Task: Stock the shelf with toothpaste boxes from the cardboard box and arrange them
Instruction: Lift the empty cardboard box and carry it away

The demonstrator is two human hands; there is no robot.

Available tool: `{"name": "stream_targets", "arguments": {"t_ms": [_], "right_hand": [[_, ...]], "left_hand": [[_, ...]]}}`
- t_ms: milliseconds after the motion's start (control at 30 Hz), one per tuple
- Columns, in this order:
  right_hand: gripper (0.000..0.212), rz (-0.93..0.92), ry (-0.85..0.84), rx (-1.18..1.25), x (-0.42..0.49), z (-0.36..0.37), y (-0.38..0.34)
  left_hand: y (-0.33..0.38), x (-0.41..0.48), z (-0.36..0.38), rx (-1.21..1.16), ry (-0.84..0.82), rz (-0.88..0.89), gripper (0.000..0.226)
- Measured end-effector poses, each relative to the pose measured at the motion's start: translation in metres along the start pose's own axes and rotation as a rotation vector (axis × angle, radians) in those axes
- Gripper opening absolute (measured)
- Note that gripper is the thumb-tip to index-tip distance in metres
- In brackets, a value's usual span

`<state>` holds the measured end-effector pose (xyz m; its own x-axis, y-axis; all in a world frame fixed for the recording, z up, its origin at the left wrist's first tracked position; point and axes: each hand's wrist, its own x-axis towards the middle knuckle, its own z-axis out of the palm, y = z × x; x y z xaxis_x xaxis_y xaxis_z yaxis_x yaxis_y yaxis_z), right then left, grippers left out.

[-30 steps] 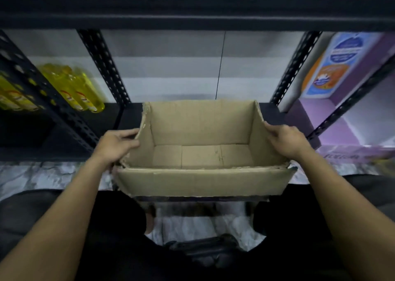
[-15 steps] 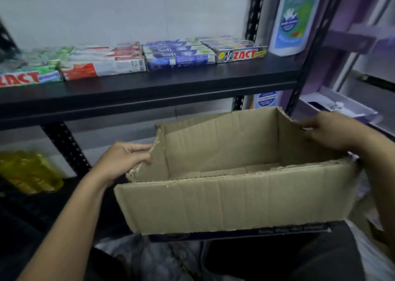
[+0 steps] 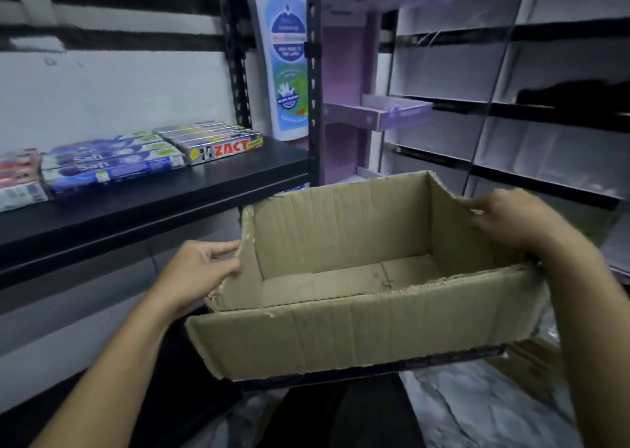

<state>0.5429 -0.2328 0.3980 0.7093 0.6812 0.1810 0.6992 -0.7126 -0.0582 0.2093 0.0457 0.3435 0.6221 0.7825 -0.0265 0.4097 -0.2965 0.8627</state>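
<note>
**Bare box in hand, shelf filled**

We hold the cardboard box (image 3: 341, 331) by its side walls. Our left hand (image 3: 201, 270) grips the torn left edge and our right hand (image 3: 511, 222) curls over the right rim, a two-sided hold suited to carrying it. Its floor shows bare. Beyond, the toothpaste boxes (image 3: 112, 161) lie in rows on the black shelf (image 3: 204, 188), so stocking looks finished.

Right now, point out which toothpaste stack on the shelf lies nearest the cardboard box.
The ZACT stack, silver with red lettering, at the row's right end, closest to the cardboard box; the blue stack and red stack lie further left.
</note>
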Motion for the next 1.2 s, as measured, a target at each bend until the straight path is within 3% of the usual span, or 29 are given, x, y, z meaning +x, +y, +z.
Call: {"name": "stream_targets", "arguments": {"t_ms": [267,433,667,900,1067,1200], "right_hand": [[0.045,0.167,0.061,0.113,-0.049,-0.001,0.071],[0.048,0.257,0.01,0.183,-0.074,0.021,0.106],[0.046,0.433,0.114,0.279,-0.101,0.073,0.151],[0.036,0.657,0.105,0.305,-0.132,0.19,0.16],[0.028,0.8,-0.106,0.392,-0.166,0.271,0.154],[0.016,0.842,-0.241,0.368,-0.192,0.321,0.143]], "left_hand": [[0.065,0.027,0.049,0.178,-0.005,0.128,0.034],[0.102,0.047,0.07,0.256,-0.081,0.231,0.033],[0.113,0.078,0.14,0.345,-0.139,0.295,0.035],[0.029,0.109,0.242,0.558,-0.223,0.161,0.049],[-0.057,0.098,0.297,0.653,-0.308,0.031,0.03],[-0.117,0.083,0.323,0.727,-0.395,-0.062,0.03]]}}
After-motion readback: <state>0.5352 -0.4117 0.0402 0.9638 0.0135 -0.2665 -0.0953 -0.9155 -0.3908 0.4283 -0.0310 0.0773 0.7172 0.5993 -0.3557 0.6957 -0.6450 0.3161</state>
